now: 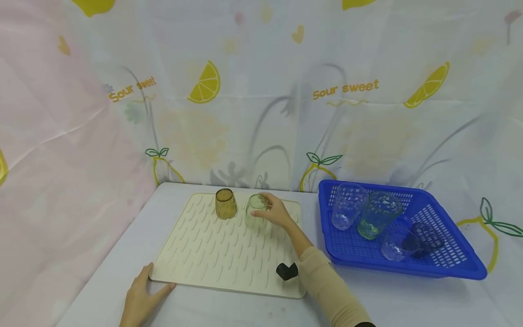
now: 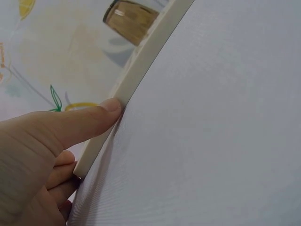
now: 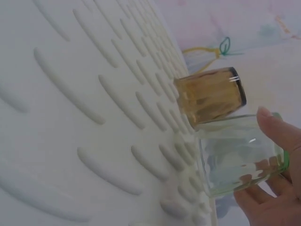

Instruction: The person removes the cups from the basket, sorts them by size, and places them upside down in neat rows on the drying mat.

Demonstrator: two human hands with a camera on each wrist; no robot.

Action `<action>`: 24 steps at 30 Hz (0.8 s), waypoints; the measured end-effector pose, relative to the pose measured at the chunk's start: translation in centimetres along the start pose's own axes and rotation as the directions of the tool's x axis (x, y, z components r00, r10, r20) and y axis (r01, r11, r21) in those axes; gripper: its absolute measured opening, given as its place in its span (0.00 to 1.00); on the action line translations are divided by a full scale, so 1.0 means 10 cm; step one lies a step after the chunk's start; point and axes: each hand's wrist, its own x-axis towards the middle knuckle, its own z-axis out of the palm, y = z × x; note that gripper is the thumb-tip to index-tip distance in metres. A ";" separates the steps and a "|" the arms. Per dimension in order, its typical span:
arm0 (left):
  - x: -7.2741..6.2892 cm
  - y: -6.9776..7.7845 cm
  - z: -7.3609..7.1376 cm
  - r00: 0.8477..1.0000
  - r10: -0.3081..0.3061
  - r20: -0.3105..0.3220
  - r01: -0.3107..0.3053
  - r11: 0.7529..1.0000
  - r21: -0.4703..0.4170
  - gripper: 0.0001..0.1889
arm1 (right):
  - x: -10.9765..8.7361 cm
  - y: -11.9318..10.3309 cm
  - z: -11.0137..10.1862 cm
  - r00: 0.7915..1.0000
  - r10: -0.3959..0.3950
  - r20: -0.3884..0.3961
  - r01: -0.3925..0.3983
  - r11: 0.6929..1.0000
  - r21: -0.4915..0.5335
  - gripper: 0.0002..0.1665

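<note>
A pale green glass (image 1: pixel 254 221) stands narrower end up at the back of a cream drying mat (image 1: pixel 212 254) with raised ridges. My right hand (image 1: pixel 274 211) holds this glass from the right, thumb on the near side and fingers behind; the right wrist view shows the glass's wide end (image 3: pixel 207 165) right at the mat. Beside it on the left is an amber glass (image 1: pixel 226 204), also narrower end up. My left hand (image 1: pixel 143 297) grips the mat's front left corner, the thumb (image 2: pixel 94 123) along the front edge and the fingers round the side.
A blue plastic basket (image 1: pixel 388 265) stands to the right, with several clear, greenish and dark glasses (image 1: pixel 377 213) inside. A small black object (image 1: pixel 287 271) shows beside the right sleeve, over the mat. A lemon-print cloth (image 1: pixel 261 91) hangs behind the white table.
</note>
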 end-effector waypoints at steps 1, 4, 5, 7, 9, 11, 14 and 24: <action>0.00 0.00 0.00 1.000 0.008 -0.005 -0.008 1.000 -0.003 0.53 | 0.01 0.00 0.00 1.000 0.006 0.001 -0.006 1.000 -0.002 0.38; 0.00 0.00 0.01 1.000 0.021 -0.013 -0.021 1.000 -0.001 0.52 | 0.04 0.01 0.02 1.000 0.015 0.011 -0.015 1.000 -0.028 0.38; 0.00 0.00 0.01 1.000 0.022 -0.010 -0.022 1.000 0.001 0.52 | 0.05 0.00 0.02 1.000 0.017 0.012 -0.017 0.999 -0.038 0.38; 0.00 -0.01 0.01 1.000 0.022 -0.008 -0.022 1.000 0.007 0.52 | 0.07 0.00 0.03 1.000 0.016 0.014 -0.015 0.998 -0.053 0.39; 0.01 -0.01 0.01 1.000 0.022 -0.006 -0.022 1.000 0.012 0.52 | 0.09 0.00 0.04 1.000 0.014 0.011 -0.013 0.998 -0.062 0.39; 0.01 -0.01 0.02 1.000 0.026 -0.011 -0.026 1.000 0.010 0.52 | 0.11 0.00 0.05 1.000 0.011 0.005 -0.010 0.998 -0.060 0.39; 0.02 -0.01 0.02 0.999 0.028 -0.018 -0.028 1.000 0.004 0.51 | 0.14 0.00 0.07 1.000 0.018 -0.003 -0.018 0.998 -0.055 0.39; 0.01 -0.05 0.05 0.994 0.084 -0.069 -0.084 0.996 0.009 0.50 | 0.22 0.00 0.15 0.999 0.053 -0.003 -0.053 0.993 -0.108 0.41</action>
